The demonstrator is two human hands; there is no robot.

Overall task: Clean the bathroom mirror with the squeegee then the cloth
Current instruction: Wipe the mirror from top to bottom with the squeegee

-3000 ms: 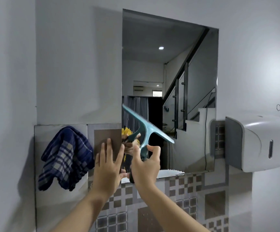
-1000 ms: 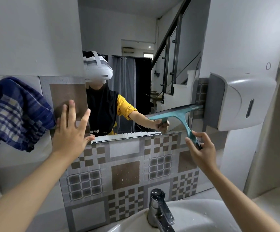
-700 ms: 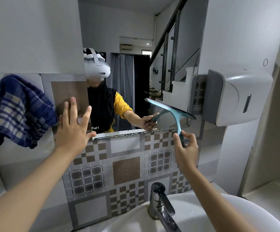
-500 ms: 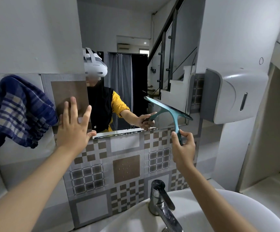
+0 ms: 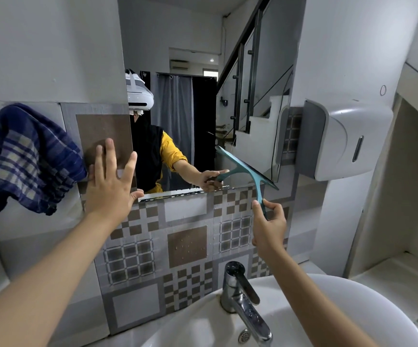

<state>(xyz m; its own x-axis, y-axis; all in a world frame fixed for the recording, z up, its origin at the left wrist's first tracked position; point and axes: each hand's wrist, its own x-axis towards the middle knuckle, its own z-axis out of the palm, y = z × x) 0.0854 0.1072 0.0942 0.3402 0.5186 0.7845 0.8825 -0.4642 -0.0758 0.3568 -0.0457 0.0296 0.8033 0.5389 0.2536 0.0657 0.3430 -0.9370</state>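
Our right hand (image 5: 268,227) pinches the squeegee (image 5: 249,174) handle, blade tilted against the mirror's (image 5: 203,58) lower right corner, while our left hand (image 5: 110,182) lies spread on the wall beside the cloth (image 5: 25,159).

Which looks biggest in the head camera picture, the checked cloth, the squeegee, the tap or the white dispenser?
1. checked cloth and white dispenser: look alike, unsure.
3. tap: near the camera, so unsure.
4. squeegee.

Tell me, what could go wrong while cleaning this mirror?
The right hand pinches only the handle end of the squeegee, so it might slip and drop toward the tap and sink. The blade sits near the mirror corner, close to the wall dispenser, and could bump it.
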